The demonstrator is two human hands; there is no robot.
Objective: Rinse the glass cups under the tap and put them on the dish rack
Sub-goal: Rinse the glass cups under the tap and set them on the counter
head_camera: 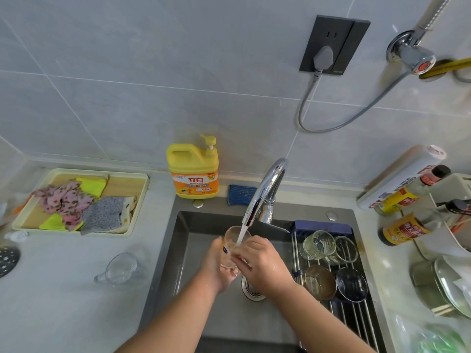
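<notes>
Head view, single entry. Glass cup (233,247): held over the sink (183,250), directly beneath the tap (265,192), with the water stream (242,234) falling into its mouth. Long axis tilted, mouth toward 12 o'clock and base toward 6 o'clock. Left hand (216,268): fingers curled round the cup's lower body from 8 o'clock, cradling the base. Right hand (260,266): set against the cup from 4 o'clock, fingers curled over its near wall by the rim; its thumb was hidden, so how fully it closed could not be told. Dish rack (351,317): laid across the sink's right side, at 3 to 4 o'clock from the cup, and already bearing a ribbed glass (318,244) and three other vessels. The right hand was the nearer to it; judged so, the transfer would run rightward, and the cup would likely need inverting on the way. Second cup (119,270): clear, handled, lying on its side on the counter at 9 o'clock — well apart, nearer the left hand, apparently not yet rinsed.
</notes>
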